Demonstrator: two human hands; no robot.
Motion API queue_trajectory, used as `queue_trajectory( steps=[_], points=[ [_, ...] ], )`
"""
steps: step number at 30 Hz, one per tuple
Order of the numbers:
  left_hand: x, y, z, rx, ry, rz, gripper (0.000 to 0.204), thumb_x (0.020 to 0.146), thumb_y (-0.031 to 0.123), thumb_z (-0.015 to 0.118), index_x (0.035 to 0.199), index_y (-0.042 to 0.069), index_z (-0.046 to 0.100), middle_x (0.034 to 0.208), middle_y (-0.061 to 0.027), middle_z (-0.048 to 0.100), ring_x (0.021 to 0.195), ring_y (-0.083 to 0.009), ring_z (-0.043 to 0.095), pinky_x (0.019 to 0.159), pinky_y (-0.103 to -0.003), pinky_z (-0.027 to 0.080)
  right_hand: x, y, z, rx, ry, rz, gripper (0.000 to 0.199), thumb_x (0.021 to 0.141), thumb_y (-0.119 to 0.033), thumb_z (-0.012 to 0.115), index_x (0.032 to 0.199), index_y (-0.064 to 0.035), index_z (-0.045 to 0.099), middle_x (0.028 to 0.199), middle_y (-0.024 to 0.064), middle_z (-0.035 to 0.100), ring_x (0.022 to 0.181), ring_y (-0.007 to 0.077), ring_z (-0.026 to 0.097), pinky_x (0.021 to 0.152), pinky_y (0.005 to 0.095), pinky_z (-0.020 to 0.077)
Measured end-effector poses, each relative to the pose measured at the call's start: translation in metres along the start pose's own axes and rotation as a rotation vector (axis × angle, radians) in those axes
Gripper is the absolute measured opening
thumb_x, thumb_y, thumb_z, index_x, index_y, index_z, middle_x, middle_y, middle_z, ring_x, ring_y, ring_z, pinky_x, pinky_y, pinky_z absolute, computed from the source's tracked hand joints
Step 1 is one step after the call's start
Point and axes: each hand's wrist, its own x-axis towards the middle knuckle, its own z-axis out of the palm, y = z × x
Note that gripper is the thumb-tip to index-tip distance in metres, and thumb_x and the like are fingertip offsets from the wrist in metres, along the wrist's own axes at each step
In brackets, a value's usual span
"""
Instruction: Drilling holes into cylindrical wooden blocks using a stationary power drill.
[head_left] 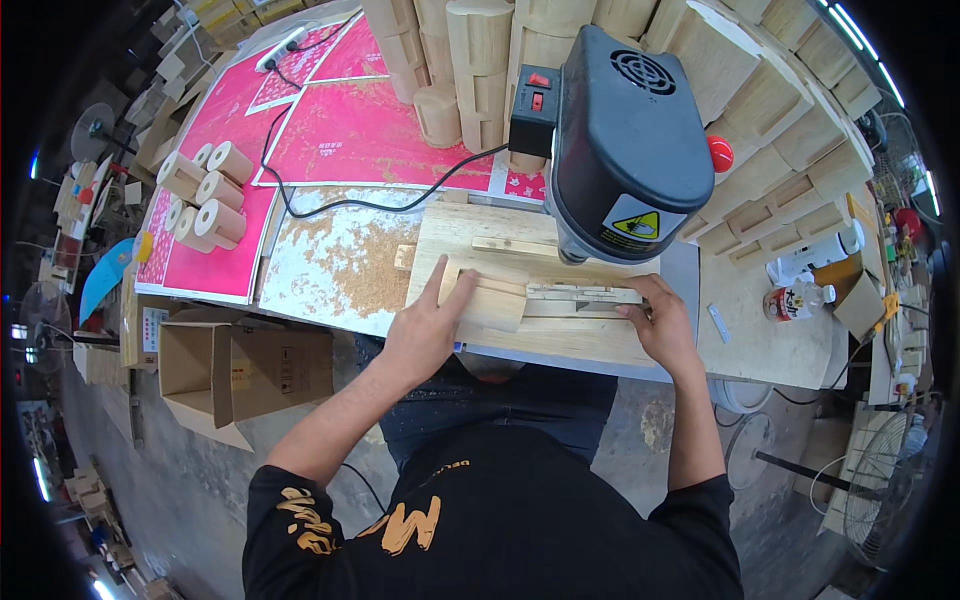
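A curved pale wooden block [494, 306] lies on the flat wooden board [440, 228] in front of me. At its left end, my left hand [425, 330] grips it, with the thumb along its edge and a finger stretched onto the board. Against the block's right side sits a narrow slotted strip [585, 294], light in colour. My right hand [662, 322] pinches the far right end of that strip between thumb and fingers. A thin wooden rail [515, 247] runs across the board behind both pieces. Over the board's back right hangs the black head of a drill press [630, 130], which hides its bit.
Sawdust [365, 270] covers the bench left of the board. Several wooden cylinders [220, 190] stand on pink sheets, a black cable [380, 208] crossing nearby. Stacked wooden pieces [480, 80] line the back. At right are a bottle [797, 300] and fan [875, 475]; below left, a cardboard box [245, 370].
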Motion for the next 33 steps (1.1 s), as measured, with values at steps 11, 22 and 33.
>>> queue_trajectory(
  steps=[11,22,33],
  points=[
    [0.017,0.045,0.056,-0.297,0.362,0.186,0.098,0.081,0.012,0.078,0.155,-0.004,0.016,0.154,-0.0373,0.029,0.117,-0.0541,0.057,0.098,-0.049,0.052,0.009,-0.016,0.027,0.005,0.121,0.066,0.037,0.080,0.000,0.076,0.115,-0.0044,0.067,0.115,0.0133,0.067,0.085,0.0325,0.068,0.074,0.0370,0.0547],
    [0.047,0.042,0.059,-0.316,0.205,-0.087,0.115,0.075,0.022,0.086,0.155,-0.008,0.007,0.125,-0.0315,0.059,0.104,-0.0453,0.065,0.083,-0.047,0.054,0.036,-0.008,-0.011,0.659,0.286,0.057,0.041,0.096,-0.018,0.061,0.133,0.0016,0.057,0.126,0.0100,0.064,0.121,0.0206,0.056,0.102,0.0364,0.0417],
    [0.048,0.046,0.054,-0.321,0.168,-0.138,0.113,0.076,0.020,0.085,0.155,-0.006,0.008,0.109,-0.0291,0.066,0.097,-0.0446,0.067,0.081,-0.047,0.054,0.008,-0.046,-0.005,0.341,0.441,-0.477,0.033,0.089,-0.032,0.059,0.099,-0.0007,0.062,0.117,0.0162,0.061,0.114,0.0318,0.052,0.101,0.0458,0.0370]
  ],
)
